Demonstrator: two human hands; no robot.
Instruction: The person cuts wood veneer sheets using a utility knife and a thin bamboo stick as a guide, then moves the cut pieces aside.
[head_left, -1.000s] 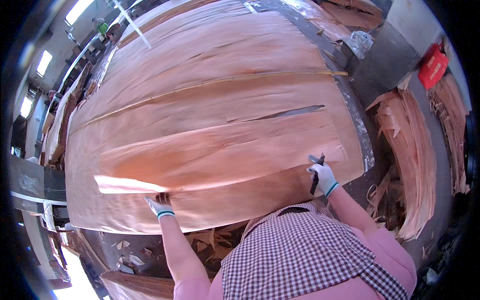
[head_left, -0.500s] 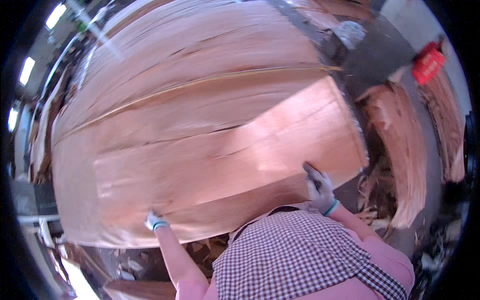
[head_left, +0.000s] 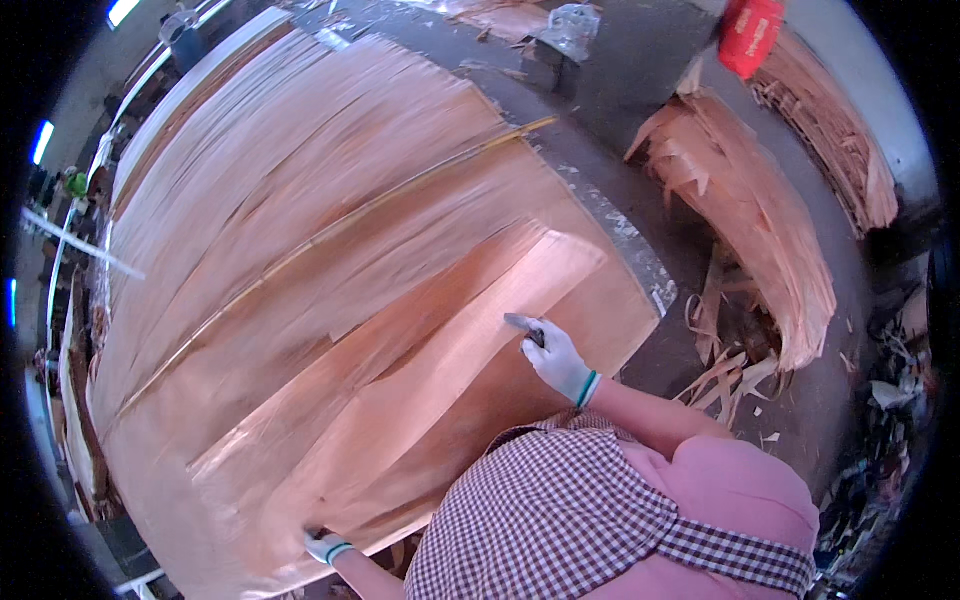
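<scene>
Loose veneer strip (head_left: 405, 385) lies slantwise over the broad veneer sheet (head_left: 330, 255), its far right end looking bowed. Your left hand (head_left: 322, 546) is low at the strip's near left end; pinching or only pressing, can't tell. Your right hand (head_left: 556, 362) is closed round a dark-handled tool (head_left: 538, 337), its tip pointing over the strip. Risks, as I judge: if the tip dips, it could score or snag the veneer. A tug from one end only could split it along the grain line. Catching the yellow rod (head_left: 345, 217) beyond could drag the layer beneath askew.
</scene>
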